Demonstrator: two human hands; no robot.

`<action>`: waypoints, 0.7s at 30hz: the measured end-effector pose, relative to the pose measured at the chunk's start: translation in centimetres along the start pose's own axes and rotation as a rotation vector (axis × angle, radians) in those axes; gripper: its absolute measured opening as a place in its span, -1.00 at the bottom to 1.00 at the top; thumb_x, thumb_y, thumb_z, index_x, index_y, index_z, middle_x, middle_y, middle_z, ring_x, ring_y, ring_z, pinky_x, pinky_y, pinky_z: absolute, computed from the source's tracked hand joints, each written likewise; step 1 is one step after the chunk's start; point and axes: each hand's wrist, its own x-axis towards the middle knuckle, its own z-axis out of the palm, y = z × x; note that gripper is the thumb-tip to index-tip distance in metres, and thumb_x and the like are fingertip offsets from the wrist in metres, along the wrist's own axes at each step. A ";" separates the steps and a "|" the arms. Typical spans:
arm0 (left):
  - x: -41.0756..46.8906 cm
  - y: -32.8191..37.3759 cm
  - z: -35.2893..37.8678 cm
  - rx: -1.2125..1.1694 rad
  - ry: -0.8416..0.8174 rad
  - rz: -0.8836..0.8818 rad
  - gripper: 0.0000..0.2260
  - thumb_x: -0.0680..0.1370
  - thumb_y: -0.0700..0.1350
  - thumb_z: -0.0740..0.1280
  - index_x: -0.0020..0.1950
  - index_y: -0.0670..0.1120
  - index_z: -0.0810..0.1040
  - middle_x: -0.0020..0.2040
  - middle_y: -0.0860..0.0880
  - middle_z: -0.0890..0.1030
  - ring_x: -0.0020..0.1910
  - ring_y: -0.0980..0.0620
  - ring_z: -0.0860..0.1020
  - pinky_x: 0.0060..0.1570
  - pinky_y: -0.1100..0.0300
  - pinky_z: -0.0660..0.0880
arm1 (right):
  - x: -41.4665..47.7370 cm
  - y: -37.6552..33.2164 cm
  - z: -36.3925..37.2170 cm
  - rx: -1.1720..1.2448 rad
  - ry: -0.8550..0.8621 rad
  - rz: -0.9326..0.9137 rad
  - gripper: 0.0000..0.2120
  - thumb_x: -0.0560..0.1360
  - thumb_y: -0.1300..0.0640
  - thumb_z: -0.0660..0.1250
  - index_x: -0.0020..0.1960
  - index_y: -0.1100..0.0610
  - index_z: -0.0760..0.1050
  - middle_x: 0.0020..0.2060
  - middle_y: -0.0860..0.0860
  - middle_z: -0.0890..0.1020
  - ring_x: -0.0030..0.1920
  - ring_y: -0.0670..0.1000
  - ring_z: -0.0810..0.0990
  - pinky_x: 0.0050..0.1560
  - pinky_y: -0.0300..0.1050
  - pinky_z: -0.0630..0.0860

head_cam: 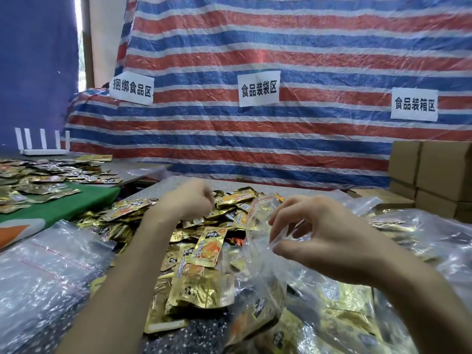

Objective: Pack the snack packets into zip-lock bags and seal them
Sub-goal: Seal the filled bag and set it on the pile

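Head: bag [258,272] pinched in right hand [329,236]; packets [204,254] under left hand [186,200]

I count three paper signs [258,88] at 12 o'clock. One router [43,150] with five antennas at 9. At 3, cardboard boxes [434,172], at least four showing. Loose snack packets [209,249]: too many to count. One held bag [258,226]. Two hands: left hand [187,200], right hand [324,233].

Left hand [189,200] is motion-blurred; its grip contents cannot be determined. Cardboard boxes [434,172] are cut by the right edge.
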 end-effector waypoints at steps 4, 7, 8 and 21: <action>-0.7 -1.0 3.0 0.384 -0.696 -0.175 -0.65 0.46 -0.07 0.52 0.23 -0.09 0.62 0.17 -0.01 0.63 0.14 -0.02 0.60 -0.05 0.11 0.60 | -0.1 -0.1 0.0 0.000 -0.005 -0.012 -0.93 0.46 0.03 0.44 -0.20 -0.08 0.66 -0.03 -0.20 0.60 -0.03 -0.21 0.56 0.06 -0.01 0.57; -1.1 -1.2 4.8 0.492 -0.869 -0.250 -0.60 0.39 0.01 0.58 0.16 -0.12 0.66 -0.03 0.05 0.68 0.08 -0.02 0.63 0.21 -0.03 0.55 | -0.2 -0.2 -0.3 0.006 -0.002 -0.009 -0.94 0.46 0.02 0.44 -0.19 -0.08 0.66 -0.04 -0.22 0.60 -0.04 -0.22 0.56 0.06 -0.02 0.58; -1.0 -1.2 5.3 0.512 -0.867 -0.258 -0.62 0.38 0.01 0.58 0.12 -0.13 0.67 -0.10 0.06 0.67 0.03 -0.01 0.64 0.20 -0.01 0.56 | -0.2 -0.2 -0.4 0.005 0.001 -0.009 -0.94 0.46 0.01 0.44 -0.19 -0.08 0.66 -0.04 -0.22 0.60 -0.04 -0.23 0.56 0.05 -0.02 0.58; -6.6 1.8 -5.3 -0.677 -0.062 0.136 -0.64 0.23 -0.03 0.58 -0.01 -0.04 0.69 -0.09 -0.04 0.73 -0.18 0.00 0.71 -0.32 0.25 0.58 | -0.3 -0.2 -0.3 0.012 0.026 -0.040 -0.94 0.46 -0.02 0.44 -0.18 -0.08 0.65 -0.05 -0.22 0.57 -0.02 -0.24 0.54 0.05 -0.06 0.59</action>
